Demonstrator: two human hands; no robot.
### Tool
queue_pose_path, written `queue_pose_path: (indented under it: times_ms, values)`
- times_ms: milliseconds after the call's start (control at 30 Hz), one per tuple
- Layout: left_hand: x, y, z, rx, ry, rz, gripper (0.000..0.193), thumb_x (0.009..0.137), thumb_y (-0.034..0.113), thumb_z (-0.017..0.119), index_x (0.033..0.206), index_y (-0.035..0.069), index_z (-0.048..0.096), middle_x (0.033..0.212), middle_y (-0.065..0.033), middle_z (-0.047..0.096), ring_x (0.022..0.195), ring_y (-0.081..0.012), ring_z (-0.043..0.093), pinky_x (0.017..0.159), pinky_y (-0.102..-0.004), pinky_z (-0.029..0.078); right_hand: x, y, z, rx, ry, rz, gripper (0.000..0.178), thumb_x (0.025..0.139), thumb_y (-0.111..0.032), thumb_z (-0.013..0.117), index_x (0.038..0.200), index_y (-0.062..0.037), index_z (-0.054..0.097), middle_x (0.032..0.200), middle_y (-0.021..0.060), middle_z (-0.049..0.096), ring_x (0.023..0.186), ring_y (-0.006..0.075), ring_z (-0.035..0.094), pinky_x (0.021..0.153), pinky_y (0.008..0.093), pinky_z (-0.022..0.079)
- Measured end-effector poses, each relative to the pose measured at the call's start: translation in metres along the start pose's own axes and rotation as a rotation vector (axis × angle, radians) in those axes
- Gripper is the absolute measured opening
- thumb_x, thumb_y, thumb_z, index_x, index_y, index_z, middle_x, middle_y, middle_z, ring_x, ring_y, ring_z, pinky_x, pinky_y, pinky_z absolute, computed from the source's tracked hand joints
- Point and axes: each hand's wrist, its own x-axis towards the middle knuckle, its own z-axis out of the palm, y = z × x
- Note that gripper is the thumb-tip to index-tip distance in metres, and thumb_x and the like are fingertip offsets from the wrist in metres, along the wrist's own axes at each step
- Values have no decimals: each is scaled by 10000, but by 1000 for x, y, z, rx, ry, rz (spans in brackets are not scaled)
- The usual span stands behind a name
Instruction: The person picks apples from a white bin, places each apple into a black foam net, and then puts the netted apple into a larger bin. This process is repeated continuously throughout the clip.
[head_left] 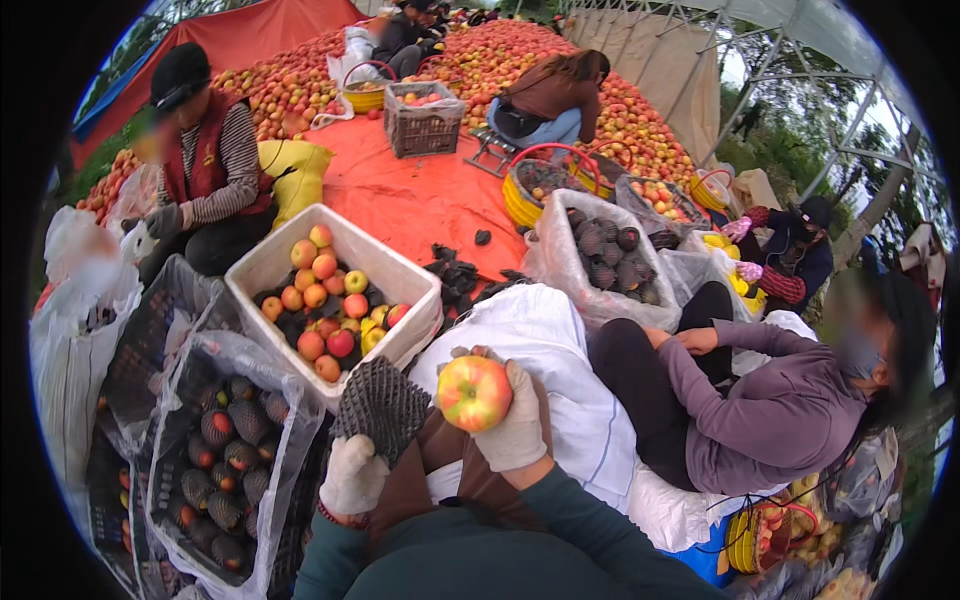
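Observation:
My right hand (512, 425), in a pale glove, is closed around a red and yellow apple (474, 393) above my lap. To its left, my gloved left hand (354, 476) grips a black foam net sleeve (381, 410), which stands up from the fingers. The sleeve and the apple are apart. Just beyond my hands stands a white foam box (405, 290) with loose apples (325, 290) in it. At my left is a crate lined with clear plastic (290, 455), holding apples in black net sleeves (237, 440).
A person in purple (770, 400) sits close at my right, another in a red vest (210, 160) at the left. A plastic-lined crate (548, 250) of sleeved apples stands ahead right. Beyond the orange tarp (365, 190) lies a large apple heap (500, 50). White sacking (520, 335) lies beside my legs.

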Motion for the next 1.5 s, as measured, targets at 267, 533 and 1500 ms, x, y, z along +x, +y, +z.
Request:
queue_pose_path:
  times_ms: [267, 533, 1500]
  values:
    - [22, -12, 13, 843, 175, 283, 663, 640, 67, 699, 1232, -1, 408, 1123, -92, 521, 1019, -172, 507, 889, -310, 441, 6, 51, 40, -368, -29, -109, 593, 907, -425, 486, 1291, 4, 346, 1215, 121, 461, 1101, 214, 481, 971, 364, 393]
    - [34, -9, 2, 749, 306, 236, 592, 681, 89, 676, 1221, 7, 448, 1118, -93, 545, 975, -157, 542, 842, -294, 475, 17, 59, 23, -713, -93, -204, 592, 944, -410, 417, 1327, 32, 328, 1293, 129, 424, 1168, 214, 440, 1014, 357, 338]
    - [-57, 64, -80, 526, 514, -35, 799, 656, 186, 722, 1332, -13, 345, 1275, -125, 443, 1183, -177, 424, 1010, -314, 343, 35, 106, 43, -1284, -668, -250, 216, 785, 35, 551, 985, -37, 516, 774, 39, 550, 582, 90, 502, 494, 220, 417]
